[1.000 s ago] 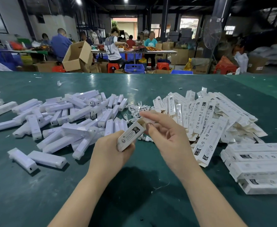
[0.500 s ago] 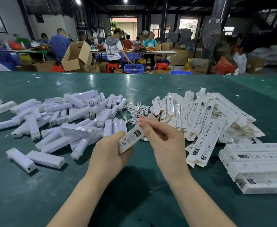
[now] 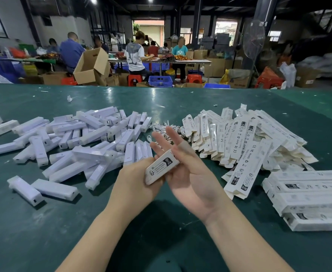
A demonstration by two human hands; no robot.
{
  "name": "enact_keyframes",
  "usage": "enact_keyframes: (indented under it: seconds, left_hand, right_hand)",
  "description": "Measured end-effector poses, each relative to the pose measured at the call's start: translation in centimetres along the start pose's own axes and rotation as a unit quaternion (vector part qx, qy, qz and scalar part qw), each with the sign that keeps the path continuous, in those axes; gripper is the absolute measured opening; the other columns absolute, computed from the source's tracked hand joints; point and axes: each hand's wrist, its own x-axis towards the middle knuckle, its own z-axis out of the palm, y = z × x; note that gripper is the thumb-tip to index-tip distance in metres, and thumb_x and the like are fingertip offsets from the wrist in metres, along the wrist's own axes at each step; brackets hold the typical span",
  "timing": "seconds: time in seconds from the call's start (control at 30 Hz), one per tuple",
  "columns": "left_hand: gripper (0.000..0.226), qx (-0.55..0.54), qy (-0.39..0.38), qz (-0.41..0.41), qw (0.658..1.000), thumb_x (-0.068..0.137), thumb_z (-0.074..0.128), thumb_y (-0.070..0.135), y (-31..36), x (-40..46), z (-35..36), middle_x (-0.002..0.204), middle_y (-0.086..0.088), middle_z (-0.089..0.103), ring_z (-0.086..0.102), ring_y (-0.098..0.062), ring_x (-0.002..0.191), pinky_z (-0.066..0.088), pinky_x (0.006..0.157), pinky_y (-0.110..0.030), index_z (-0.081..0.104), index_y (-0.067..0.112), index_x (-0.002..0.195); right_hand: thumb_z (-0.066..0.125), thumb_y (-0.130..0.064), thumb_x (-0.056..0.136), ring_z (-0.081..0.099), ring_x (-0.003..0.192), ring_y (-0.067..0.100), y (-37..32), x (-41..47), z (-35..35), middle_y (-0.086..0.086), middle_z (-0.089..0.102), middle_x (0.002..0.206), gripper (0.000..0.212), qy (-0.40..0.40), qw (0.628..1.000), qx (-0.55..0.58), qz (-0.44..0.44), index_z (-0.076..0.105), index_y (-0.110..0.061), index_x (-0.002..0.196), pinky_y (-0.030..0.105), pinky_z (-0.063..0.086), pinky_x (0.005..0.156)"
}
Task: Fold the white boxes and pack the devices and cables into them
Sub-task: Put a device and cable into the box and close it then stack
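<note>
Green worktop (image 3: 181,107) carried our heaps: white devices (image 3: 86,142) to the left, coiled cables (image 3: 167,130) in the middle, flat boxes (image 3: 245,142) to the right. Our left hand (image 3: 135,183) gripped a folded white box (image 3: 161,166) above the near edge; our right hand (image 3: 188,173) lay against it, fingers straight.

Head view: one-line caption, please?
Left hand grips a white box; right hand open beside it, above the green table.
</note>
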Motion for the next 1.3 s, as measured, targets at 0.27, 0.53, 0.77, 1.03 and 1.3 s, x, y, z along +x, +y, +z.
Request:
enact_keyframes:
  seconds: [0.27, 0.53, 0.77, 1.03, 1.3]
  left_hand:
    - [0.012, -0.029, 0.002, -0.017, 0.999, 0.073, 0.06, 0.022, -0.1, -0.1, 0.1, 0.055, 0.006, 0.052, 0.038, -0.009, 0.049, 0.034, 0.047, -0.022, 0.052, 0.021, 0.065]
    - [0.045, 0.001, 0.019, -0.029, 0.999, 0.078, 0.069, 0.01, 0.3, 0.0, 0.3, 0.052, 0.019, 0.051, 0.042, -0.006, 0.048, 0.03, 0.047, -0.014, 0.037, 0.032, 0.056]
    - [0.043, 0.01, 0.021, -0.045, 0.999, 0.079, 0.07, 0.016, 0.2, 0.1, 0.3, 0.047, 0.014, 0.047, 0.042, -0.005, 0.047, 0.031, 0.046, -0.016, 0.037, 0.029, 0.055]
    - [0.033, -0.03, -0.028, -0.048, 0.998, 0.08, 0.065, 0.014, 0.4, 0.1, -0.1, 0.049, 0.009, 0.044, 0.034, -0.009, 0.047, 0.034, 0.049, -0.026, 0.043, 0.023, 0.058]
    - [0.027, -0.028, -0.06, -0.047, 0.997, 0.08, 0.062, 0.016, 0.2, 0.0, -0.3, 0.053, 0.01, 0.047, 0.037, -0.009, 0.05, 0.036, 0.05, -0.026, 0.046, 0.025, 0.061]
  right_hand:
    - [0.054, -0.039, 0.09, 0.057, 0.124, 0.013, 0.6, -0.9, 0.4, -0.005, 0.065, 0.128, 0.034, -0.011, 0.955, -0.274, -0.114, 0.064, -0.042, 0.122, 0.036, 0.04, 0.108]
    - [0.035, -0.029, 0.103, 0.063, 0.117, 0.014, 1.1, -1.0, 0.3, -0.002, 0.067, 0.124, 0.037, 0.019, 0.929, -0.331, -0.166, 0.055, -0.035, 0.134, 0.028, 0.047, 0.102]
    - [0.035, -0.032, 0.102, 0.065, 0.114, 0.015, 1.0, -0.8, 0.1, -0.001, 0.069, 0.12, 0.037, 0.021, 0.928, -0.33, -0.169, 0.053, -0.037, 0.134, 0.027, 0.049, 0.099]
    - [0.034, -0.043, 0.102, 0.059, 0.12, 0.009, 0.6, -1.1, -0.5, -0.007, 0.065, 0.127, 0.039, 0.008, 0.877, -0.447, -0.177, 0.049, -0.039, 0.138, 0.027, 0.045, 0.103]
    - [0.025, -0.063, 0.096, 0.044, 0.122, -0.009, 0.3, -0.7, -2.0, -0.022, 0.052, 0.132, 0.053, 0.019, 0.735, -0.66, -0.157, 0.014, -0.058, 0.147, 0.005, 0.038, 0.09]
